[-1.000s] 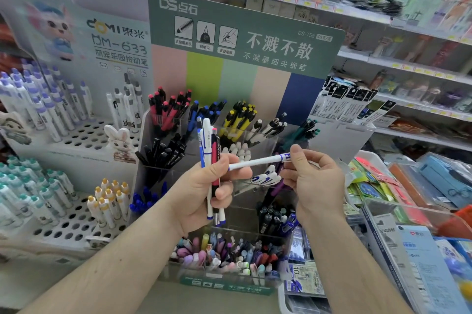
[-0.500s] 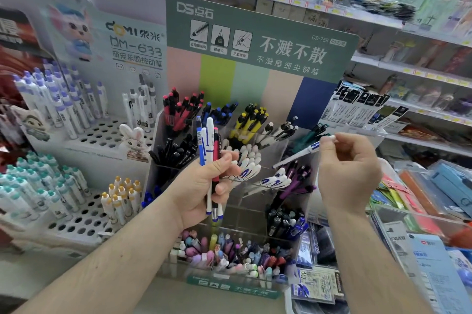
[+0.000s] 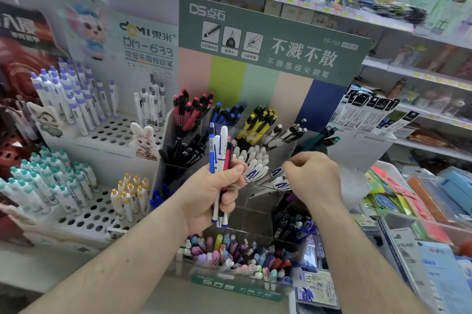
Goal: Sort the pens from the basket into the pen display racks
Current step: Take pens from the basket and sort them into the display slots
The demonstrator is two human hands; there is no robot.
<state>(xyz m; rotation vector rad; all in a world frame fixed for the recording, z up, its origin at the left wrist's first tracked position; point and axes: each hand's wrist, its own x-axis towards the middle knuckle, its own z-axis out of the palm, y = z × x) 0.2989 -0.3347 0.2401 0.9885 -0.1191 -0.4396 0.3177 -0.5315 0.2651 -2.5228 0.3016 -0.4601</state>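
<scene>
The left hand (image 3: 214, 192) was closed in a fist around a small bundle of pens (image 3: 220, 158), held upright in front of the display. The bundle included blue-and-white pens and one red-and-black pen; their tops stood above the fist and their tips poked out below it.

The right hand (image 3: 313, 177) was just to the right, at about the same height. Its fingers (image 3: 293, 164) were curled inward at the clear compartment of white pens with blue lettering (image 3: 255, 167). It was touching or nearly touching those pens, but the curled fingers hid whether it gripped one.

Both hands were in front of a clear tiered pen rack (image 3: 255, 201) with a green header sign (image 3: 275, 43) printed with white characters. The top row of the rack held red-and-black pens (image 3: 191, 112), blue pens (image 3: 227, 114), yellow-and-black pens (image 3: 260, 119), white-and-black pens (image 3: 288, 132) and dark teal pens (image 3: 324, 138). Black pens (image 3: 184, 150) filled a compartment behind the left hand. The lowest compartment, below both hands, held pastel pens (image 3: 229, 255).

To the left stood a white perforated rack (image 3: 102, 132) with upright white pens topped in purple (image 3: 74, 99), teal (image 3: 48, 181) and yellow (image 3: 130, 193). Store shelves (image 3: 421, 76) with blurred goods ran behind and to the right.
</scene>
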